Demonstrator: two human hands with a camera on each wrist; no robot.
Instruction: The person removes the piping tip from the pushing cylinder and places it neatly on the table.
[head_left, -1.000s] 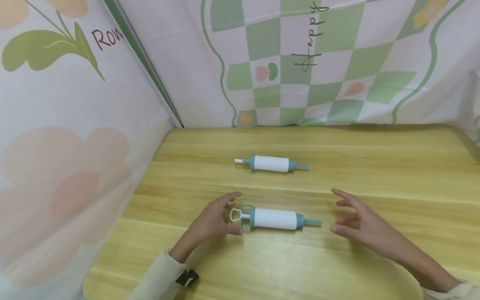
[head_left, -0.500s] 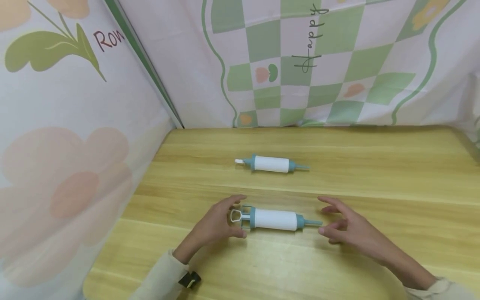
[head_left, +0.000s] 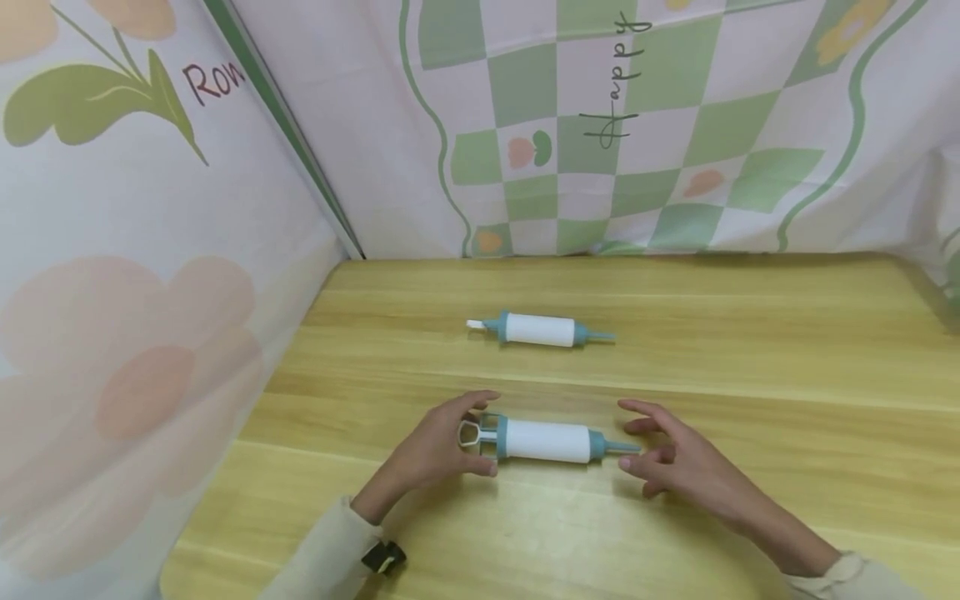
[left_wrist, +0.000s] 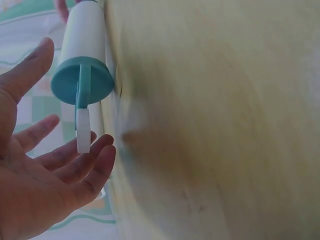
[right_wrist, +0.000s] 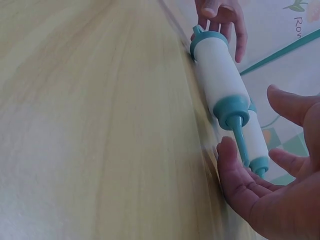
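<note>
Nearest me on the wooden table lies a large toy-like syringe (head_left: 547, 441) with a white barrel, teal end caps, a thin teal nozzle (head_left: 621, 447) and a white ring handle (head_left: 468, 433). My left hand (head_left: 442, 442) is spread around the handle end, thumb and fingers apart on either side of it. At the other end my right hand (head_left: 678, 454) stands with parted, slightly bent fingers around the nozzle tip. In the right wrist view the nozzle (right_wrist: 240, 140) reaches between thumb and fingers. Neither hand grips it.
A second syringe of the same kind (head_left: 540, 330) lies farther back, roughly parallel to the first. Behind the table (head_left: 750, 333) hangs a green-and-white checked curtain (head_left: 592, 100). Another printed cloth (head_left: 150, 208) borders the left side.
My right hand has moved left, from beyond the nozzle tip to around it. My left hand has shifted slightly right, farther over the handle end. The syringes stay in place.
</note>
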